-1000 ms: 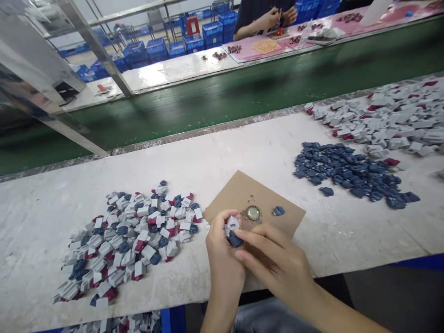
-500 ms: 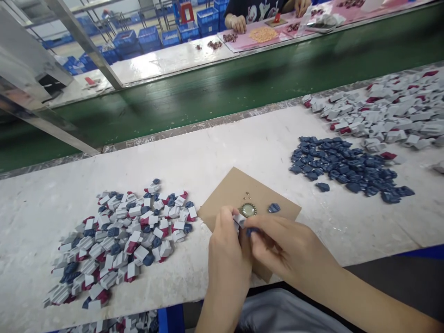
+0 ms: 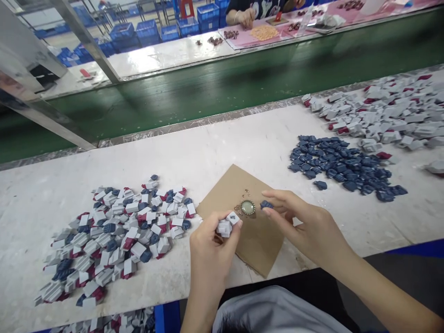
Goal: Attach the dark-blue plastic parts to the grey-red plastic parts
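My left hand (image 3: 215, 240) pinches a light grey, blocky plastic piece (image 3: 225, 228), with a small dark hole showing in its upper end. At the right side of the brown cardboard (image 3: 256, 240) is my right hand (image 3: 294, 212), its thumb and fingers around a dark blue moulded plastic piece (image 3: 266, 204). The index finger stretches above that piece and the thumb lies along its lower edge. Between the hands sits a round, glassy disc with a beaded rim (image 3: 247, 207). Tiny brass-coloured bits (image 3: 246, 191) lie beside it.
On the left lies a pile of grey, maroon and blue pieces (image 3: 128, 226). Blue pieces (image 3: 340, 162) and grey-maroon pieces (image 3: 391, 111) are heaped at right. Behind runs a green conveyor belt (image 3: 194, 88); across it a co-worker's hand (image 3: 245, 18) rests over a pink mat (image 3: 243, 40).
My hands have moved apart: the left went left with the grey piece, turning it. My right hand moved up and right to the blue piece on the cardboard. The co-worker's hand shifted right.
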The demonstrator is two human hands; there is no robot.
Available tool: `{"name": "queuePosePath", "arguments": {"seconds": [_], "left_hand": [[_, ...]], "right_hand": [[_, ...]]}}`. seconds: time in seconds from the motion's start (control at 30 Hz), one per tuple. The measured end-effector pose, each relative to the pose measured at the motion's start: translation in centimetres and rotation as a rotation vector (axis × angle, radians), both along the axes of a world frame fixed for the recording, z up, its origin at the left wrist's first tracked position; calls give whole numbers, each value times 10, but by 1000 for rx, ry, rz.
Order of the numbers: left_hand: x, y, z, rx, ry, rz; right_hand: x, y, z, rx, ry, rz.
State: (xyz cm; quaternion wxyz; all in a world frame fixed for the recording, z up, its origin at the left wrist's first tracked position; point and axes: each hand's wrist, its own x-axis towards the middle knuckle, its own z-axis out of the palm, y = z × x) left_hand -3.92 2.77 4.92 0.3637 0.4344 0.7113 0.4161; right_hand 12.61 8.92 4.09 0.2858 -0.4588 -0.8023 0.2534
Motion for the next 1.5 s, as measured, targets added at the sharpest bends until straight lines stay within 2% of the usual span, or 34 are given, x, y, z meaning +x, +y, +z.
{"name": "queuePosePath", "arguments": {"seconds": [0.13,0.37,0.47,0.63,0.73,0.9,1.23,1.5], "left_hand": [[-6,-6,-5,34,-33,50],[-8,-12,-6,70,-243,58],[-8,-14,-3,87,-226,70],[-2,-16,2,211,-109,67],[2,-17,4,272,-40,32],[0,-19,4,267,22,-69],[-1,-19,9,229,51,-134],[0,-18,-1,277,52,-179]], "right_hand": [[-6,7,-12,123,-37,102],[-19,12,-29,240,-59,198],[-20,12,-19,197,11,191],[-22,-5,19,-47,345,65],[-26,-13,32,-90,457,109],[-30,-15,33,-58,464,171],[-30,-15,35,107,343,224],[-34,-23,24,101,422,152]]}}
